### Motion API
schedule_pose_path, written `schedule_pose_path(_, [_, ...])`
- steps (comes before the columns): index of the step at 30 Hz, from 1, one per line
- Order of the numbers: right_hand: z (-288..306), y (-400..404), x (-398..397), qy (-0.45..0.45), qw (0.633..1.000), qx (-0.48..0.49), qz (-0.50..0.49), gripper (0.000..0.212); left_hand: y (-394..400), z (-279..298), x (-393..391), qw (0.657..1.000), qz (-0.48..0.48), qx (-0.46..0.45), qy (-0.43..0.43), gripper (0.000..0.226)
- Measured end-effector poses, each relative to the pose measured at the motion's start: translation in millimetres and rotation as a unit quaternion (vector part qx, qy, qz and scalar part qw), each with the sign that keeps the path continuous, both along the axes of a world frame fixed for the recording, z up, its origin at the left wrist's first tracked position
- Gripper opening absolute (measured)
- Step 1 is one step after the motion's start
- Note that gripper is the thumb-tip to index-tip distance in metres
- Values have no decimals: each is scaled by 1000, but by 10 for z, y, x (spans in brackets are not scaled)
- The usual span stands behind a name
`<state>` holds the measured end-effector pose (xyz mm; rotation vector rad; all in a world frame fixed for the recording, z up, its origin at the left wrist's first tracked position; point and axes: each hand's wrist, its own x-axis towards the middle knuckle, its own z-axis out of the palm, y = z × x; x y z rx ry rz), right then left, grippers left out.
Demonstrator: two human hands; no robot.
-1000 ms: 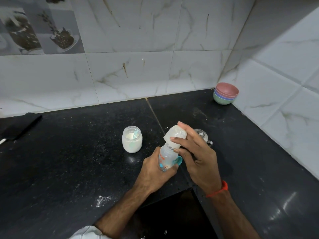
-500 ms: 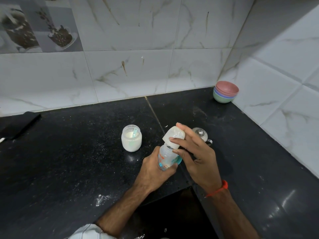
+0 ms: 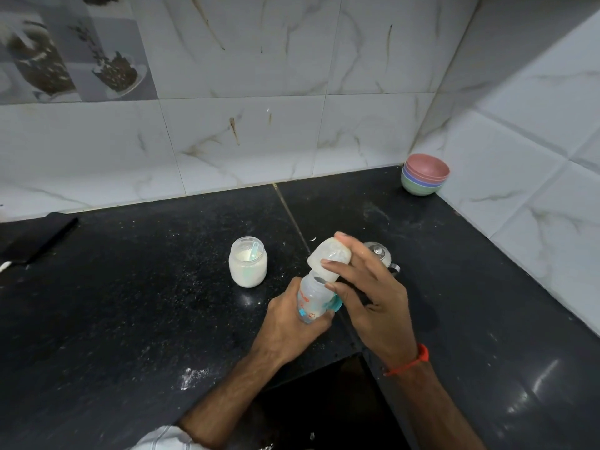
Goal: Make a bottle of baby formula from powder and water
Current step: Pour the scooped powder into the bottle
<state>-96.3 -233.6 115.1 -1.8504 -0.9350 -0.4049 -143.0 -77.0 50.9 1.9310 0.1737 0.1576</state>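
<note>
Jar [image 3: 248,267] left of bottle [image 3: 312,300]; bowls [image 3: 424,178] far-right corner.

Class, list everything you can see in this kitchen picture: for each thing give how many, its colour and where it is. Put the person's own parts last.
baby bottle: 1, clear, tilted in left hand
cap: 1, cloudy white, at bottle mouth
powder jar: 1, white, open, mid counter
scoop: 1, pale blue, in jar
bowls: 1 stack, pink on top, far corner
kettle: 1, steel, behind right hand
counter: 1, black
left hand: grips bottle
right hand: pinches cap
</note>
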Motion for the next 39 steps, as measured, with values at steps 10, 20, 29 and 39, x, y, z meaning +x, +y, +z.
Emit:
schedule_pose_path(10, [-50, -3, 40, 428, 849, 308, 23, 55, 69, -33, -51, 999, 37, 8, 6, 49])
schedule_pose_path(20, [-434, 154, 388, 531, 822, 207, -2, 28, 299, -126, -219, 994, 113, -7, 5, 49])
schedule_pose_path(29, [-890, 659, 1070, 288, 881, -337, -162, 61, 343, -145, -345, 991, 132, -4, 3, 51])
schedule_pose_path(39, [-1297, 830, 1236, 191, 806, -536, -164, 79, 441, -126, -401, 989, 151, -2, 3, 44])
